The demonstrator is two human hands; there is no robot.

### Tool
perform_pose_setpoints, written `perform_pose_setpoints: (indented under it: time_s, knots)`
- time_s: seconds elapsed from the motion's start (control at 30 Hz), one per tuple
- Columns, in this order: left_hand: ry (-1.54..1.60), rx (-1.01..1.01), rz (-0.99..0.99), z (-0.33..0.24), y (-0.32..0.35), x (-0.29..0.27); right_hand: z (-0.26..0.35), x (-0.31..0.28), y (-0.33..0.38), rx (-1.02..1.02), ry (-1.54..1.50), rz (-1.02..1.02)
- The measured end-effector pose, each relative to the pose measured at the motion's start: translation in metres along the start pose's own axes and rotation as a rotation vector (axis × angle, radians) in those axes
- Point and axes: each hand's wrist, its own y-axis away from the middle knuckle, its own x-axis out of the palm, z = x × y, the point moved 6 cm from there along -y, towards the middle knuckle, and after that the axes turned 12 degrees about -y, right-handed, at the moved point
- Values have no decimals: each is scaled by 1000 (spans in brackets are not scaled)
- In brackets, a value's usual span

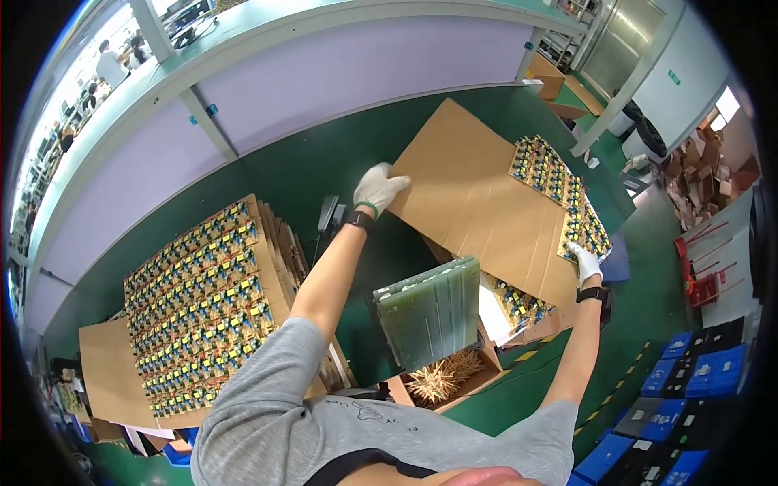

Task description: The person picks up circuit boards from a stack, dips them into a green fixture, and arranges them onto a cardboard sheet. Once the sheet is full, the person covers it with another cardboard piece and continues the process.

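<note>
My left hand (379, 188), in a white glove, grips the left corner of a large brown cardboard sheet (478, 194). The sheet slants across the bench over a stack of circuit board panels (589, 227), whose yellow and blue parts show along its right side and lower edge. At the right, my gloved right hand (587, 264) is closed at the lower corner of those panels, its thumb on top and its other fingers mostly hidden. A translucent green ridged block (429, 312) stands between my arms.
More circuit board panels (198, 308) lie on cardboard at the left. A carton (466, 387) of thin straw-coloured sticks is close to my body. A dark device (328, 217) sits by my left forearm. Blue and black bins (681, 389) stand at the lower right.
</note>
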Motion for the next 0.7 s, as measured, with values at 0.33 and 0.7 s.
perform_pose_setpoints:
  time_s: [0.33,0.7]
  knots:
    - [287,140,-178,-42,18,-55,69,28,44,-395,135,-188]
    - [360,189,-503,-62,87,-177,185,37,91,-525,60,-39]
